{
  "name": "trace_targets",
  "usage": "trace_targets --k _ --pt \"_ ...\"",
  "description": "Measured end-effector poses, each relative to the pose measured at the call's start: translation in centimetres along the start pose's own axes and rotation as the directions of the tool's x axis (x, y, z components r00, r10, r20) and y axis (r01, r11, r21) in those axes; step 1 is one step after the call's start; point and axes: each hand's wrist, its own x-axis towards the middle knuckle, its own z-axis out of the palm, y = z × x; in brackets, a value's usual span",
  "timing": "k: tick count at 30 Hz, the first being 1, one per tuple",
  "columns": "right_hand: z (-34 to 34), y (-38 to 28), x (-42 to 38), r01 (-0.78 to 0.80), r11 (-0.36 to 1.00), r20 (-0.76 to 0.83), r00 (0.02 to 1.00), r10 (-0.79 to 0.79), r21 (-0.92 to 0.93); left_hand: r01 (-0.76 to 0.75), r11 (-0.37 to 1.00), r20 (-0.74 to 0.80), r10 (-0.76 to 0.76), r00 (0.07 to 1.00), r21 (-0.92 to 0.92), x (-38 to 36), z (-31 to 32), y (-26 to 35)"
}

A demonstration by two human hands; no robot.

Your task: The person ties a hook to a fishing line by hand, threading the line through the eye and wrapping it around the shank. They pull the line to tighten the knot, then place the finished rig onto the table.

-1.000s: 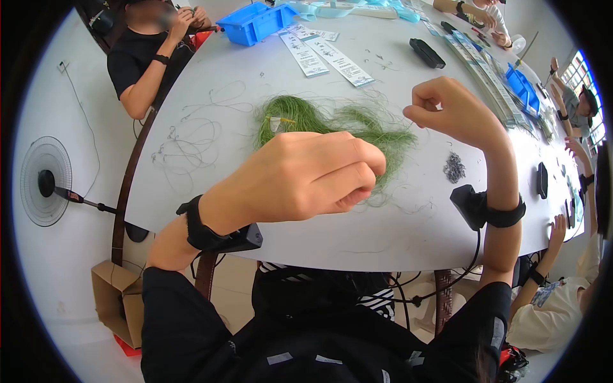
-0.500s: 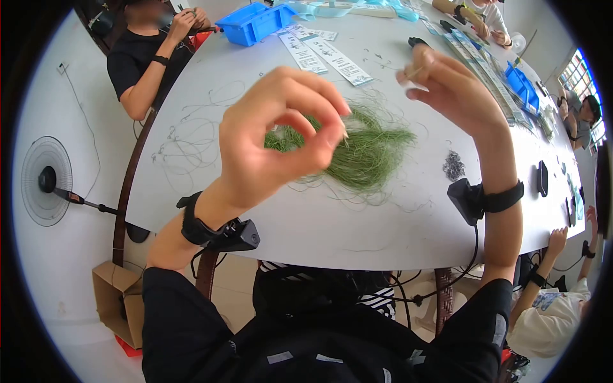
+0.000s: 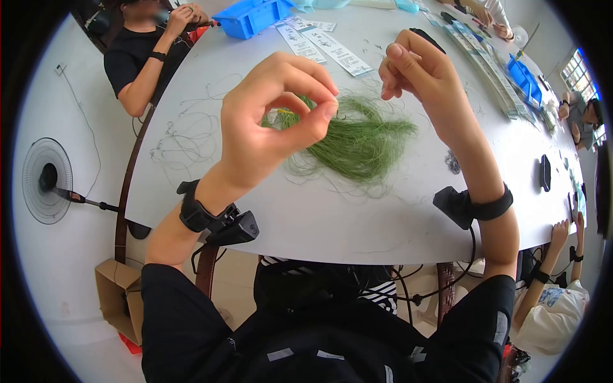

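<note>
My left hand (image 3: 274, 115) is raised over the table with thumb and forefinger pinched together. Whatever sits between those fingertips is too small to name. To its right, my right hand (image 3: 418, 76) is also up, thumb pressed against curled fingers, and its contents cannot be made out. Below and between both hands lies a loose bundle of thin green line (image 3: 364, 153) on the white table (image 3: 332, 223). A small heap of dark metal bits (image 3: 452, 163), partly covered by my right forearm, rests beside it. Thin loose strands (image 3: 185, 140) are spread out at the left.
Printed paper strips (image 3: 332, 48) and a blue bin (image 3: 249, 19) lie toward the back. Long packs (image 3: 488, 70) and another blue bin (image 3: 523, 83) are at the right. A person in black (image 3: 143, 57) sits at the left; other people are around the right side.
My right hand has turned, and its fingers have curled in, with the forearm shifting slightly left. My left hand has risen a little, keeping its pinch.
</note>
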Motion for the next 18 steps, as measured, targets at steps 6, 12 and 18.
trace_targets --k 6,12,18 --pt "-0.5 -0.3 -0.1 -0.012 0.986 -0.096 0.995 0.028 0.167 -0.143 0.981 0.241 0.109 0.965 0.129 0.3 0.2 0.7" --pt "0.6 2.2 -0.4 -0.405 0.752 0.222 0.914 0.338 0.521 -0.005 0.996 0.564 0.053 0.824 -0.086 -1.3 2.2 0.7" --pt "1.0 3.5 -0.2 -0.448 0.752 0.209 0.893 0.398 0.483 -0.143 0.985 0.613 0.057 0.788 0.092 -1.5 1.9 0.4"
